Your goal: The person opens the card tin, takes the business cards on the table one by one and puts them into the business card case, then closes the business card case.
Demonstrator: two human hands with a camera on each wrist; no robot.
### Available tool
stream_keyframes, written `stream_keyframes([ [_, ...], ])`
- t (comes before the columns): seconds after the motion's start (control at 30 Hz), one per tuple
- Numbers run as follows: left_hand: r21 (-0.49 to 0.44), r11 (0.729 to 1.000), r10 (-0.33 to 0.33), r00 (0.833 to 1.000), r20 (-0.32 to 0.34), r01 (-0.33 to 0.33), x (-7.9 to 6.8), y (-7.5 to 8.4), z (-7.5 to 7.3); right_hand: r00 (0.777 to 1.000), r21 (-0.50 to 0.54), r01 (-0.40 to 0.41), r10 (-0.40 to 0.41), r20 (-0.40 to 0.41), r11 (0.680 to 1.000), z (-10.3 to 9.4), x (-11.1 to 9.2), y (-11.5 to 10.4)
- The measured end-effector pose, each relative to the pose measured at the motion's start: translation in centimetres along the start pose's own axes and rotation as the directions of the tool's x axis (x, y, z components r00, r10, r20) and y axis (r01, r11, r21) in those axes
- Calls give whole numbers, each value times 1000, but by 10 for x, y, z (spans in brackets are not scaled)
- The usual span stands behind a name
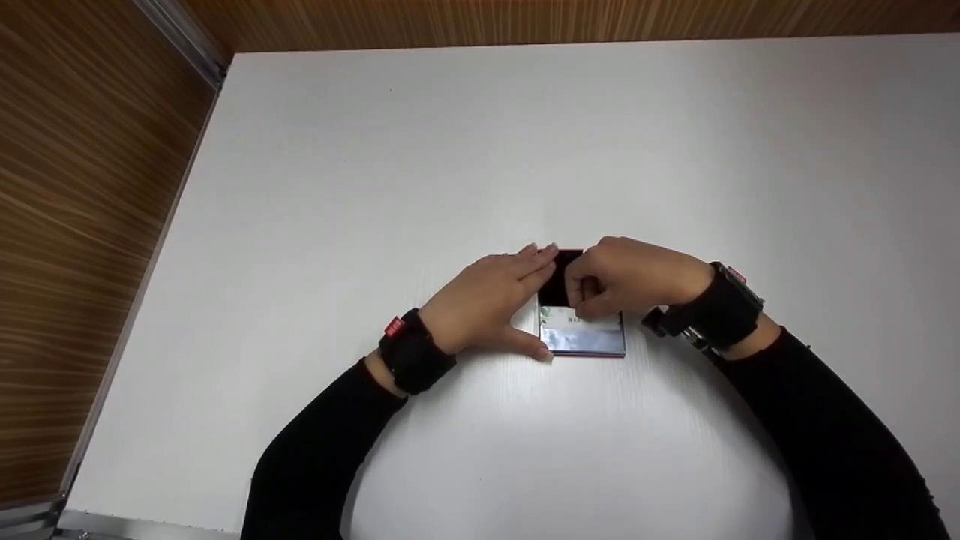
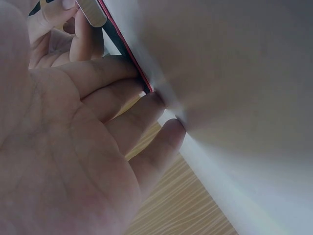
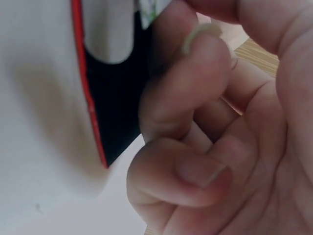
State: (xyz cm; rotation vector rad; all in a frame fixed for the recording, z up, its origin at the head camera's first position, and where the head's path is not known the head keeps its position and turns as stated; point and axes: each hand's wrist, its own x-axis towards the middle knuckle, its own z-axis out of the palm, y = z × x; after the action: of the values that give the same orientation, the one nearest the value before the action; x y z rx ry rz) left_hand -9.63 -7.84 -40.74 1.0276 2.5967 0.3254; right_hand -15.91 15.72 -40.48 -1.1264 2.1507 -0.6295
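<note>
A flat black holder (image 1: 556,289) with a red edge lies on the white table. A white card (image 1: 559,315) with green leaves and small lettering covers its near half, above a glossy, reflective strip (image 1: 583,341). My left hand (image 1: 487,300) rests along the holder's left side, fingers nearly straight at the far corner and thumb at the near corner. My right hand (image 1: 630,277) is over the holder with curled fingers, thumb and index pinching the card's upper edge. In the right wrist view, a rounded cut-out (image 3: 115,49) shows in the black surface (image 3: 117,93); fingers hide most of the card.
The white table (image 1: 337,172) extends around both hands. Wood-grain panels stand along its far side (image 1: 525,22) and left side (image 1: 82,187), with a metal frame rail (image 1: 180,37) at the far left corner. Black bands (image 1: 416,352) are on both wrists.
</note>
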Motion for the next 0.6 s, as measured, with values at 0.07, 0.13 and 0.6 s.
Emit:
stream_keyframes([
  [0.07, -6, 1000, -2, 1000, 0, 2, 0, 0, 0, 1000, -5, 5, -5, -8, 1000, 0, 0, 0],
  [0.13, -12, 1000, -5, 1000, 1, 5, 0, 0, 0, 1000, -4, 8, -8, -16, 1000, 1, 0, 0],
  [0.6, -16, 1000, -5, 1000, 5, 5, -1, 0, -1, 999, -47, 4, -6, -45, 999, 1, -1, -7],
])
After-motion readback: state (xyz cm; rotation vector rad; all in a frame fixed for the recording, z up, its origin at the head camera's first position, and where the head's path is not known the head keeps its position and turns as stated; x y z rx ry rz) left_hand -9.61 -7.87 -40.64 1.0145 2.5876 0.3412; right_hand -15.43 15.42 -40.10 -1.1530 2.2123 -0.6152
